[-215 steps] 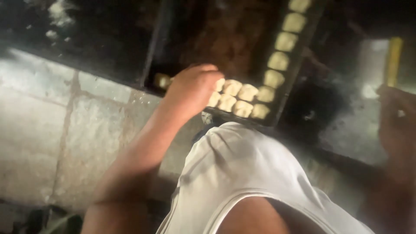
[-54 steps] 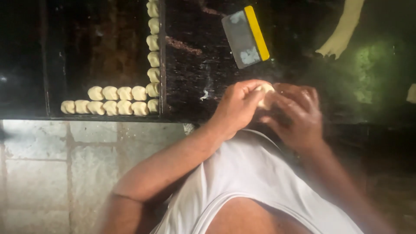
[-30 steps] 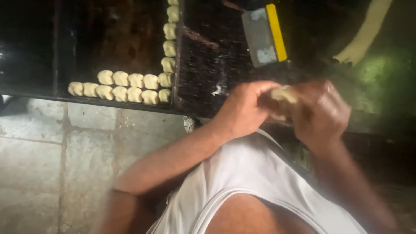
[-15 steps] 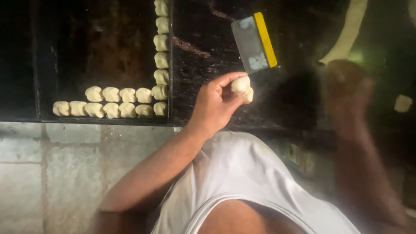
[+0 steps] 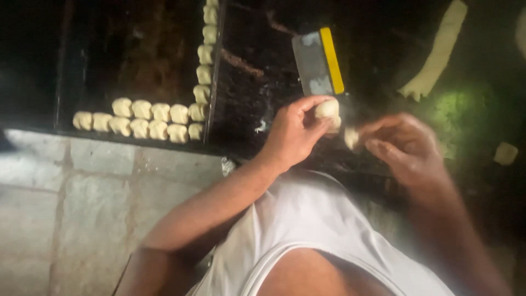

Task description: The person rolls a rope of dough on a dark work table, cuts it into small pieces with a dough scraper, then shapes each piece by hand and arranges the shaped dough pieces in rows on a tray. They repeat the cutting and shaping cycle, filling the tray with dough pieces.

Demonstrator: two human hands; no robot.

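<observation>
A person in a white sleeveless top is looking down at a dark worktop (image 5: pixel 257 104), and everything here is placed relative to the dough scraper (image 5: pixel 318 61), a flat metal blade with a yellow handle strip lying on that worktop.

Just below the dough scraper, the left hand (image 5: pixel 293 134) is pinching a small pale dough ball (image 5: pixel 327 109) between thumb and fingertips, fingers curled closed around it, lifting it clear of the surface. To the lower right of the scraper, the right hand (image 5: pixel 408 145) is blurring with motion; its fingers are partly curled, and a smaller dough piece (image 5: pixel 351 138) is showing at its fingertips, apparently pinched there, though the blur makes the grip uncertain.

Well to the left of the scraper, a black baking tray (image 5: pixel 131 60) is holding shaped dough pieces (image 5: pixel 159 120), lined in two rows along its near edge and in a column up its right side. To the right of the scraper, a long dough rope (image 5: pixel 438 52) is lying on the worktop, and farther right and lower a small dough scrap (image 5: pixel 505 153) is sitting alone. Grey stone flooring (image 5: pixel 66 208) is showing beneath the tray's near edge.

The dough ball is looking light, soft and slightly tacky; it would likely dent under pressure, so cradling it gently around its sides with the fingertips seems the safest hold.
</observation>
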